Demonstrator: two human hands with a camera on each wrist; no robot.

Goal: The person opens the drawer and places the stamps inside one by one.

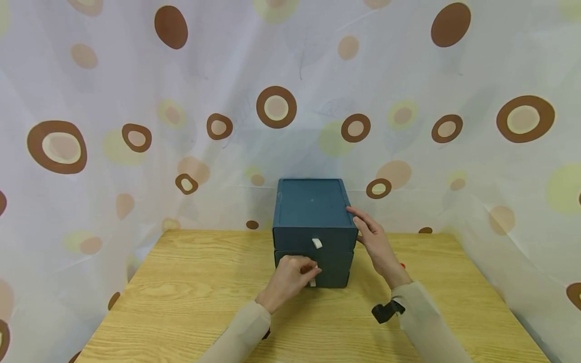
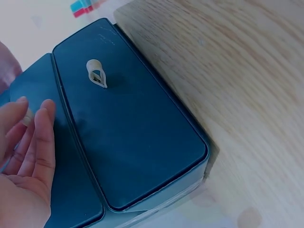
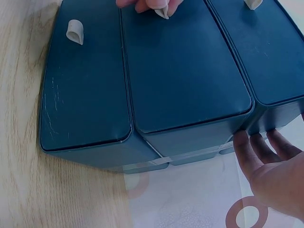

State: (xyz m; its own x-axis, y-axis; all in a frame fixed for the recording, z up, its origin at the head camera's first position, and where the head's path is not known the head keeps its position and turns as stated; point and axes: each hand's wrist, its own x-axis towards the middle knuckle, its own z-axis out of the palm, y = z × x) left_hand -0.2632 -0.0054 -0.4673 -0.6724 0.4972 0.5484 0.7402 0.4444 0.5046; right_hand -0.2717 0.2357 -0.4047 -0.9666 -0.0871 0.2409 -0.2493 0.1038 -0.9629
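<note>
A dark blue box of three stacked drawers (image 1: 313, 201) stands on the table, each drawer front bearing a pale loop tab. My left hand (image 1: 290, 277) is at the middle drawer (image 3: 190, 71), and its thumb and fingers pinch that drawer's tab (image 3: 164, 12). Above it the top drawer's tab (image 1: 317, 243) is free, as is the bottom drawer's tab (image 2: 97, 73) below. With fingers extended, my right hand (image 1: 374, 242) rests against the box's right side, its fingertips touching the upper part in the right wrist view.
The wood-grain table (image 1: 204, 292) runs back to a pale curtain (image 1: 227, 65) with brown and yellow circles. A small red thing (image 1: 402, 265) shows behind my right wrist. A black wrist device (image 1: 388, 311) sits by the right sleeve.
</note>
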